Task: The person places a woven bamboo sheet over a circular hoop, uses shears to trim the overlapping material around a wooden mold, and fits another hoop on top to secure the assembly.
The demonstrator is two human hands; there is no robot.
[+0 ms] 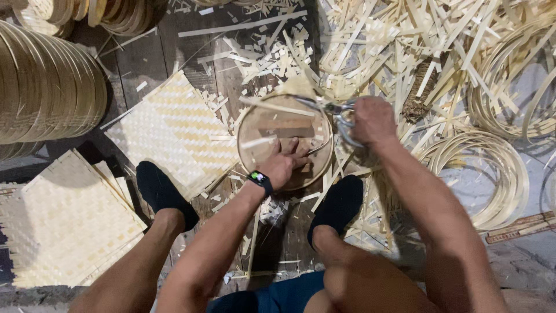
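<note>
A round woven bamboo tray [267, 124] with a hoop rim lies on the wooden floor between my feet. My left hand [285, 161], with a dark watch on the wrist, presses flat on the tray's near side. My right hand [373, 120] grips metal scissors [333, 110] at the tray's right rim, blades pointing left over the edge. Pale bamboo strip ends stick out past the rim by the blades.
Square woven bamboo mats lie at left [174, 130] and lower left [66, 223]. Stacked round trays [46, 87] stand at far left. Bamboo hoops [492, 168] lie at right. Cut strips and scraps [376, 40] litter the floor behind. My black-socked feet [162, 194] flank the tray.
</note>
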